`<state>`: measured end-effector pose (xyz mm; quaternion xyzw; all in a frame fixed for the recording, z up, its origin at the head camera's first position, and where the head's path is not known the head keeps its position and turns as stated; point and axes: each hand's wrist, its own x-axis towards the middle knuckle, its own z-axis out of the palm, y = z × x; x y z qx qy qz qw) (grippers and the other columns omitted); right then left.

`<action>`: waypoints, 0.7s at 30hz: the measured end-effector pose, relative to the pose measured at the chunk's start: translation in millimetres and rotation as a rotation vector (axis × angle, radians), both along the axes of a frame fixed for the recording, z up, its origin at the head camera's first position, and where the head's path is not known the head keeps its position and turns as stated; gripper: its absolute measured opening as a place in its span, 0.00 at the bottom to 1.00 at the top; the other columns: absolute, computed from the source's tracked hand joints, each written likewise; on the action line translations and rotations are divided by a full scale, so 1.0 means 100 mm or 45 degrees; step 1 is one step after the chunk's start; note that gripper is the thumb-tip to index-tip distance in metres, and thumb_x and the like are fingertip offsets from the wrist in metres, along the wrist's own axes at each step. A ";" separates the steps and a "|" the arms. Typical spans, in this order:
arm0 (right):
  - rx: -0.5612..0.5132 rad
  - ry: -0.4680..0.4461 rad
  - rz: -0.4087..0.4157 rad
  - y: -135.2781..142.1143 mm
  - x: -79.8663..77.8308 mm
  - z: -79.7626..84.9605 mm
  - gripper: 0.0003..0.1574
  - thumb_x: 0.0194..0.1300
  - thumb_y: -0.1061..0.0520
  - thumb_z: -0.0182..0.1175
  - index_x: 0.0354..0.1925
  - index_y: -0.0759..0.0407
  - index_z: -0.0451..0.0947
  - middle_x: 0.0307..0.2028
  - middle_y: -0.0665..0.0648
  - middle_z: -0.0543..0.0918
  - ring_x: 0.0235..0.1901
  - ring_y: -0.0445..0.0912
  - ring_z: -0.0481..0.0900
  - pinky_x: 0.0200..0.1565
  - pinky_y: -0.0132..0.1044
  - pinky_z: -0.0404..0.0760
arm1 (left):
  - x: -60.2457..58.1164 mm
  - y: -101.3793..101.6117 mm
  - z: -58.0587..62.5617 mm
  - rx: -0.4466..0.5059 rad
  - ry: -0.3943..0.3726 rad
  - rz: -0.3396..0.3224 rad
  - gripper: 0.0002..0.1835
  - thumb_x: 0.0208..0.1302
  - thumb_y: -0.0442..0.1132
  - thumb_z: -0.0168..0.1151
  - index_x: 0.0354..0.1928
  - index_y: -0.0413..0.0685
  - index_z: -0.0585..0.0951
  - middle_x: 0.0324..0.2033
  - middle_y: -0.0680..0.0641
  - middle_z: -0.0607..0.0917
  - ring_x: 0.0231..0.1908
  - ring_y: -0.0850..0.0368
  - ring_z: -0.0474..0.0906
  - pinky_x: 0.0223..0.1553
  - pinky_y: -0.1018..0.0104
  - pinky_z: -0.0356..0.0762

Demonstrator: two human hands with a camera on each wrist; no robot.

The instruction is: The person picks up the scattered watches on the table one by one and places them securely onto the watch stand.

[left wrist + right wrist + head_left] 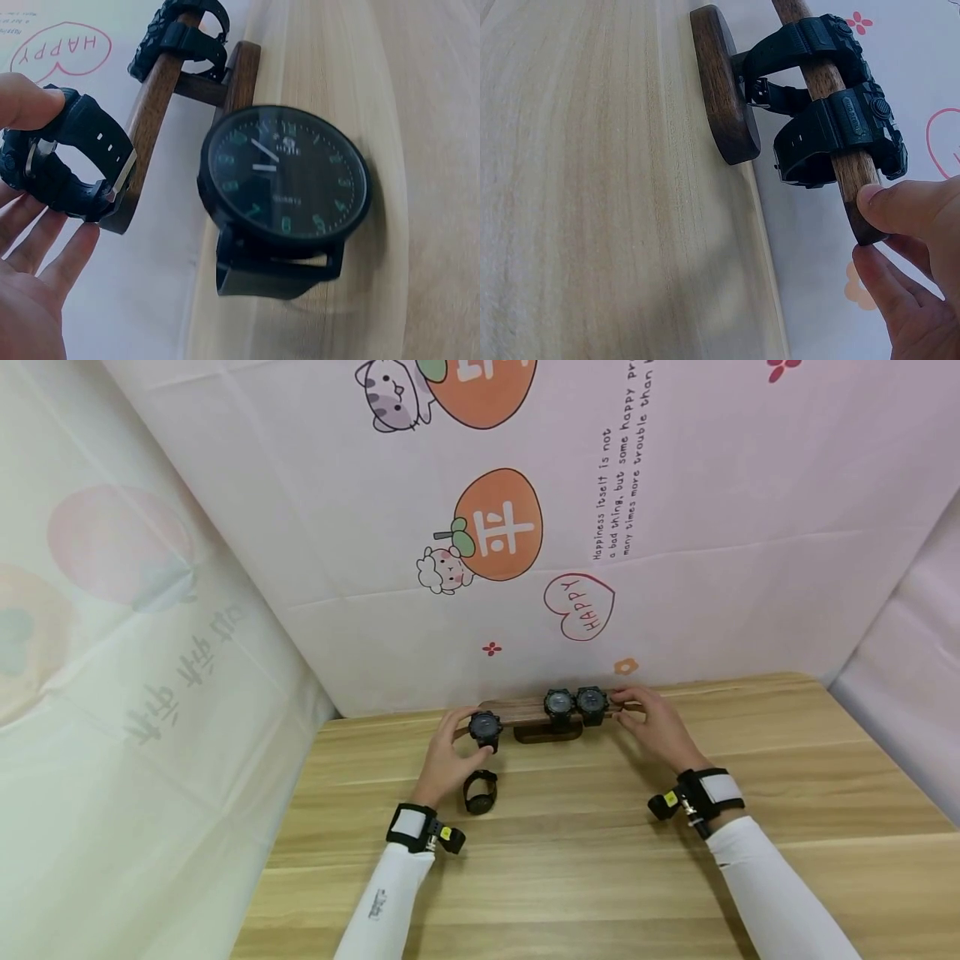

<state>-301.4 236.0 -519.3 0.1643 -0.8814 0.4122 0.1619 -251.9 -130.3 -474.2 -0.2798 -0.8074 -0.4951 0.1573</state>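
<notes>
A wooden watch stand [521, 713] stands at the back of the table, with two black watches strapped round its bar, one [558, 703] beside the other [592, 702]. My left hand [444, 767] holds a third black watch [485, 727] by its case and strap at the bar's left end. Its strap forms a closed loop in the left wrist view; whether the bar passes through it I cannot tell. My right hand [660, 731] pinches the bar's right end between thumb and fingers. A round-dial black watch [285, 180] lies on the table near my left wrist.
The wooden table [585, 860] stretches toward me in front of the stand. A white printed cloth [375, 610] hangs directly behind the stand, and more cloth [135, 777] hangs at the left. Each wrist wears a black strap with a small camera.
</notes>
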 end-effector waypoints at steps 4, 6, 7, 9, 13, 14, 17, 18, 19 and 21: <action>0.000 -0.002 0.003 0.01 0.00 -0.01 0.17 0.60 0.66 0.65 0.49 0.61 0.77 0.55 0.60 0.76 0.53 0.55 0.74 0.55 0.55 0.76 | -0.02 -0.03 0.00 0.012 0.008 0.005 0.33 0.52 0.26 0.69 0.62 0.37 0.70 0.56 0.30 0.71 0.56 0.38 0.69 0.54 0.47 0.77; -0.002 -0.002 0.001 0.01 -0.01 -0.01 0.17 0.60 0.66 0.65 0.49 0.61 0.77 0.55 0.59 0.77 0.53 0.54 0.74 0.55 0.55 0.76 | -0.03 -0.04 0.00 0.024 0.015 0.005 0.33 0.52 0.25 0.69 0.61 0.36 0.70 0.56 0.29 0.71 0.56 0.37 0.69 0.53 0.45 0.77; -0.003 -0.001 0.002 0.01 -0.01 -0.01 0.17 0.60 0.66 0.65 0.49 0.61 0.77 0.55 0.59 0.77 0.53 0.54 0.74 0.55 0.54 0.76 | -0.04 -0.05 0.00 0.027 0.019 0.007 0.33 0.51 0.25 0.69 0.61 0.36 0.70 0.56 0.28 0.71 0.55 0.36 0.69 0.53 0.44 0.76; -0.008 0.003 0.010 0.01 -0.02 -0.02 0.17 0.60 0.66 0.65 0.49 0.62 0.77 0.55 0.60 0.77 0.52 0.55 0.75 0.55 0.55 0.76 | -0.06 -0.06 0.00 0.029 0.028 0.009 0.33 0.51 0.25 0.69 0.61 0.35 0.70 0.56 0.28 0.71 0.55 0.36 0.69 0.52 0.43 0.76; -0.009 0.014 0.013 0.02 -0.02 -0.02 0.17 0.60 0.67 0.65 0.49 0.63 0.78 0.55 0.60 0.77 0.52 0.55 0.75 0.55 0.55 0.76 | -0.09 -0.08 -0.02 0.028 0.042 0.015 0.32 0.50 0.24 0.69 0.60 0.34 0.71 0.56 0.27 0.71 0.55 0.36 0.69 0.52 0.43 0.76; -0.009 0.019 0.020 0.02 -0.02 -0.02 0.17 0.60 0.67 0.65 0.49 0.64 0.77 0.56 0.61 0.77 0.52 0.56 0.75 0.55 0.55 0.76 | -0.09 -0.09 -0.03 0.029 0.045 0.020 0.32 0.50 0.24 0.69 0.60 0.34 0.71 0.56 0.27 0.71 0.55 0.36 0.69 0.52 0.43 0.76; -0.003 0.034 0.032 0.02 -0.02 -0.02 0.17 0.60 0.68 0.64 0.49 0.64 0.78 0.56 0.62 0.77 0.52 0.57 0.75 0.54 0.56 0.77 | -0.11 -0.11 -0.03 0.037 0.047 0.034 0.33 0.49 0.23 0.69 0.60 0.34 0.71 0.56 0.27 0.71 0.55 0.36 0.69 0.53 0.43 0.76; 0.000 0.037 0.033 0.02 -0.02 -0.02 0.17 0.60 0.68 0.64 0.49 0.64 0.78 0.56 0.62 0.77 0.53 0.58 0.75 0.54 0.56 0.77 | -0.11 -0.12 -0.03 0.041 0.045 0.038 0.33 0.49 0.23 0.69 0.60 0.33 0.71 0.56 0.27 0.71 0.55 0.36 0.69 0.53 0.42 0.76; 0.001 0.037 0.035 0.03 -0.02 -0.02 0.17 0.60 0.68 0.64 0.49 0.65 0.78 0.56 0.62 0.77 0.53 0.58 0.75 0.54 0.56 0.76 | -0.11 -0.12 -0.03 0.046 0.042 0.042 0.33 0.49 0.23 0.69 0.60 0.33 0.71 0.56 0.27 0.71 0.55 0.36 0.69 0.53 0.42 0.76; 0.004 0.035 0.037 0.03 -0.01 -0.01 0.17 0.60 0.68 0.64 0.49 0.65 0.77 0.56 0.63 0.76 0.52 0.59 0.75 0.54 0.57 0.76 | -0.12 -0.13 -0.03 0.057 0.033 0.048 0.33 0.49 0.23 0.70 0.60 0.33 0.70 0.56 0.27 0.71 0.56 0.35 0.69 0.53 0.42 0.75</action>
